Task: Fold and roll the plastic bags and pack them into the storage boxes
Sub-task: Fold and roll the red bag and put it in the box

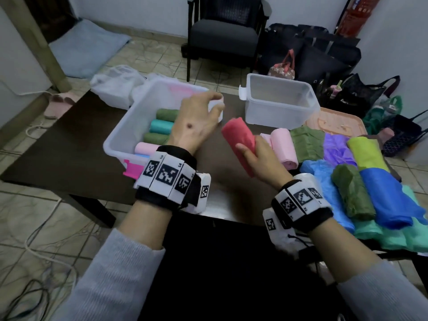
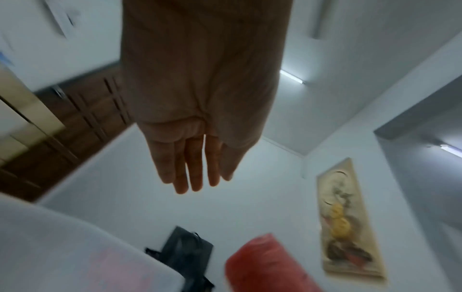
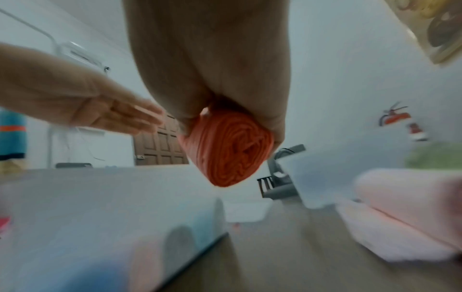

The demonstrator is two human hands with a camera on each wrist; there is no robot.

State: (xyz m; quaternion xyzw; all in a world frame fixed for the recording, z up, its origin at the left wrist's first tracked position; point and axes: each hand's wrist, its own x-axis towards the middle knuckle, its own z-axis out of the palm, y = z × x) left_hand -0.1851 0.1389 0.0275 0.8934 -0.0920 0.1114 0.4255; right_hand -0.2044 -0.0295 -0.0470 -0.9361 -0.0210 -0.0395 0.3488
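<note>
My right hand [image 1: 252, 147] grips a red rolled bag [image 1: 238, 137] and holds it above the dark table, between the two boxes. The roll's spiral end [image 3: 230, 150] faces the right wrist camera. My left hand [image 1: 213, 105] hovers over the right corner of the near clear storage box [image 1: 120, 137]; its fingers [image 2: 197, 173] are straight and hold nothing. That box holds green [image 1: 166, 113], teal [image 1: 161, 126], pink [image 1: 147, 148] and blue rolls laid side by side. The second clear box [image 1: 280, 100] farther right is empty.
Pink rolls [image 1: 282, 144] lie just right of the red roll. Beyond them is a pile of green, purple, yellow-green, blue and teal bags [image 1: 370, 181] and a peach tray [image 1: 335, 121]. White bags [image 1: 115, 86] sit behind the near box. A chair [image 1: 224, 35] and dark bags stand on the floor.
</note>
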